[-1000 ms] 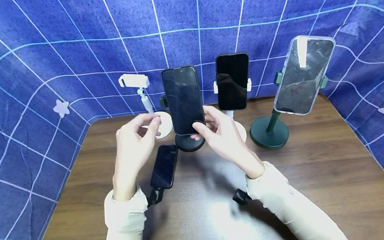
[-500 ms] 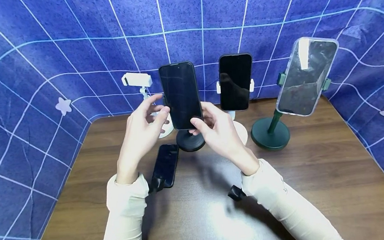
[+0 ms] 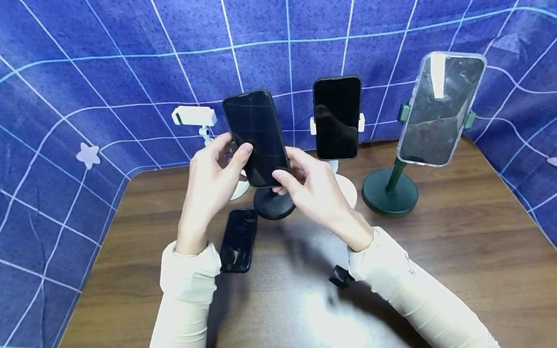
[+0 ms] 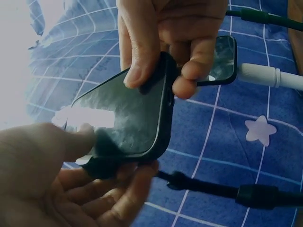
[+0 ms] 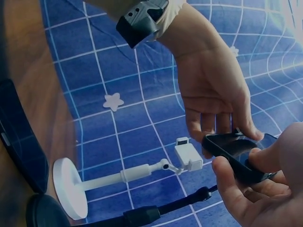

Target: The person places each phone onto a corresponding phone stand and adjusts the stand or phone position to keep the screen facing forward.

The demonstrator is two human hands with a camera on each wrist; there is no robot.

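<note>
A black smartphone, tilted slightly to the left, is held by both hands in front of a black phone stand. My left hand grips its left edge, thumb on the screen and fingers behind. The right hand pinches the lower right corner, its thumb over the front. In the left wrist view the stand's dark pole runs up to behind the phone; the stand's clamp is hidden there.
A white stand with a bare clamp stands at left. One phone lies on the wooden table. To the right, another white stand bears a black phone, and a green stand bears a clear-cased phone. Blue gridded cloth surrounds the table.
The left hand has moved right and up from beside the phone and now grips its left edge. The phone has shifted left and slightly up, leaning more, with the right hand still on it.
</note>
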